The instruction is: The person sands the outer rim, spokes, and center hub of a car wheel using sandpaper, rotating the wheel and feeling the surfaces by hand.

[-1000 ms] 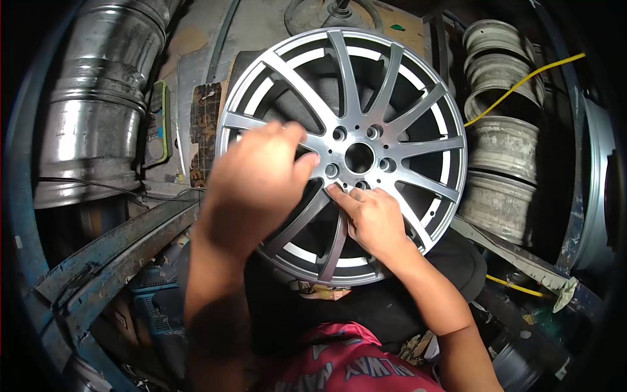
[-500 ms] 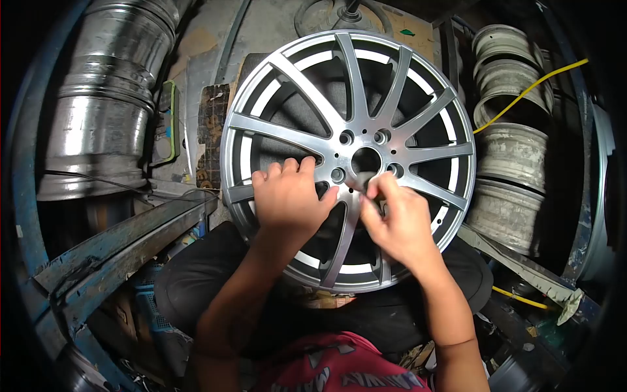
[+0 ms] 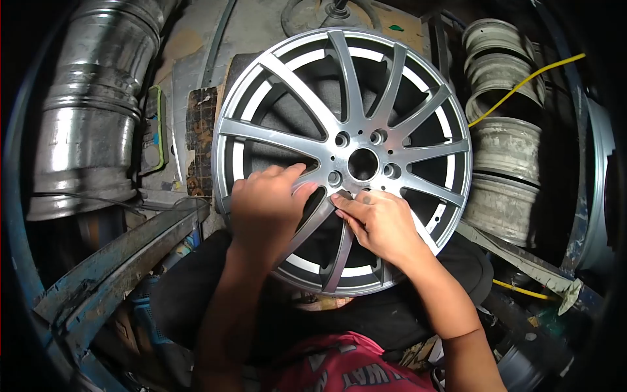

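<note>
A silver multi-spoke alloy wheel rim (image 3: 353, 122) lies face up above the wearer's lap, with a round centre hole and bolt holes around it. My left hand (image 3: 271, 202) rests over the spokes at the lower left, fingers stretched out and thumb apart. My right hand (image 3: 384, 223) is pressed together in a pinch on a spoke just below the hub. Whatever sits between those fingertips is too small and covered to name.
Steel wheel barrels (image 3: 88, 130) are stacked on the left, and several dull rims (image 3: 503, 147) on the right. A yellow hose (image 3: 529, 81) crosses the right stack. Blue metal frame bars (image 3: 117, 251) flank both sides. A green-edged tray (image 3: 157, 130) lies left of the wheel.
My right hand has moved left from beside the centre hole to the spoke base below the hub. My left hand has shifted slightly left. The whole view has drifted a little.
</note>
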### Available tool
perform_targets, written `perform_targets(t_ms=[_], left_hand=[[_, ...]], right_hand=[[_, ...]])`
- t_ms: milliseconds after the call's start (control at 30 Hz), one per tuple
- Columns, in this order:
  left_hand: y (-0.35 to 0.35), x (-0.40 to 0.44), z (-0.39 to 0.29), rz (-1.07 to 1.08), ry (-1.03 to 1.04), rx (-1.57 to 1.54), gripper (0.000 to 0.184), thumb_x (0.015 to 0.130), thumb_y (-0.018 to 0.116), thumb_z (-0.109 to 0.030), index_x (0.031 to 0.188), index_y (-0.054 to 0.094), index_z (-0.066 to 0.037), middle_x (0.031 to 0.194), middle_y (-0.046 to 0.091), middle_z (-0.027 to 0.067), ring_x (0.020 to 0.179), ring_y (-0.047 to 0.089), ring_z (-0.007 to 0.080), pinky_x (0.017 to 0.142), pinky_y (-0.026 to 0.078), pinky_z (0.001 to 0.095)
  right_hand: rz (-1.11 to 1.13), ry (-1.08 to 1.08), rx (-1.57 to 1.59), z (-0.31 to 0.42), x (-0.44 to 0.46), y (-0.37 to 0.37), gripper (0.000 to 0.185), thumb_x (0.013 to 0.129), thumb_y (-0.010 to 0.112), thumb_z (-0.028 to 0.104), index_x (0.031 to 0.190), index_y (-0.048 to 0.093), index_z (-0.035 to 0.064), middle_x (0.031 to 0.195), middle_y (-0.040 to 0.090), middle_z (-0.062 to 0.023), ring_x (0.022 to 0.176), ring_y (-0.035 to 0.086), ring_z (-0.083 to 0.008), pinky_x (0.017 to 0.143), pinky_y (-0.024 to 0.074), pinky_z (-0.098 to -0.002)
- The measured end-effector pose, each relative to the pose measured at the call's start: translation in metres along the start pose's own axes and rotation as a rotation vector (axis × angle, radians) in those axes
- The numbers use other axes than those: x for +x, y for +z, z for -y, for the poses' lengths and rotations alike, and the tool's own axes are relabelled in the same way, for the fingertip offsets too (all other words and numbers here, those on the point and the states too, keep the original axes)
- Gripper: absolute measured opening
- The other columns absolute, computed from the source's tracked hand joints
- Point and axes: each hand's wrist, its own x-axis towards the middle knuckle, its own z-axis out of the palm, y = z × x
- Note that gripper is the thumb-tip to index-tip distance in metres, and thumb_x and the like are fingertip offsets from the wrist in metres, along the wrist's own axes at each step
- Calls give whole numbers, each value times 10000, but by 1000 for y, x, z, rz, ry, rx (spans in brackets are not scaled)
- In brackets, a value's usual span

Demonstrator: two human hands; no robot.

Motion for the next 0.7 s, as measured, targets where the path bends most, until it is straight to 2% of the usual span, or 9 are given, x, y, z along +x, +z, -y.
perform_targets(t_ms=[67,167,300,400,533,567,700], left_hand=[[1,-3,9,3,40,-44,370,973,760,-346,1267,798,-125,1019,786,135,967,736,372,846,522,485],[-3,-4,2,23,19,9,358,983,751,-331,1272,797,-123,1001,777,140,943,729,383,841,521,499],[2,-8,-1,26,9,6,364,996,742,-324,1292,787,-118,1001,766,146,948,712,384,855,511,503],[-2,-2,0,47,14,1,366,1002,736,-318,1305,781,-117,998,759,148,962,704,375,868,504,498],[2,-9,-1,52,2,2,355,1005,735,-309,1307,784,-129,973,750,151,956,704,371,871,504,500],[2,-7,-2,63,-4,-1,352,1005,734,-308,1305,785,-130,973,750,152,954,704,372,870,503,501],[0,-5,1,3,9,16,346,999,738,-301,1296,790,-132,963,747,150,946,703,368,862,502,499]], right_hand=[[-58,-18,-22,-1,2,6,247,985,743,178,1223,804,155,820,695,-85,740,705,-324,650,555,-454],[8,26,-24,-4,-5,4,286,948,794,160,1233,816,173,777,659,-73,684,650,-314,634,526,-446],[-59,-29,-37,-4,1,8,348,896,792,108,1234,817,186,792,666,-60,717,660,-315,675,532,-452],[30,-49,-193,5,-4,-5,381,871,748,94,1242,802,158,817,697,-74,764,711,-298,665,554,-448],[-24,-6,-80,2,-2,10,381,895,742,94,1265,800,165,822,706,-69,763,714,-309,679,564,-455],[-33,12,-64,4,-4,6,364,916,760,66,1260,808,174,772,658,-80,681,651,-320,638,514,-448],[-80,14,-17,3,0,14,338,929,748,100,1254,803,175,797,693,-81,700,681,-333,639,545,-460]])
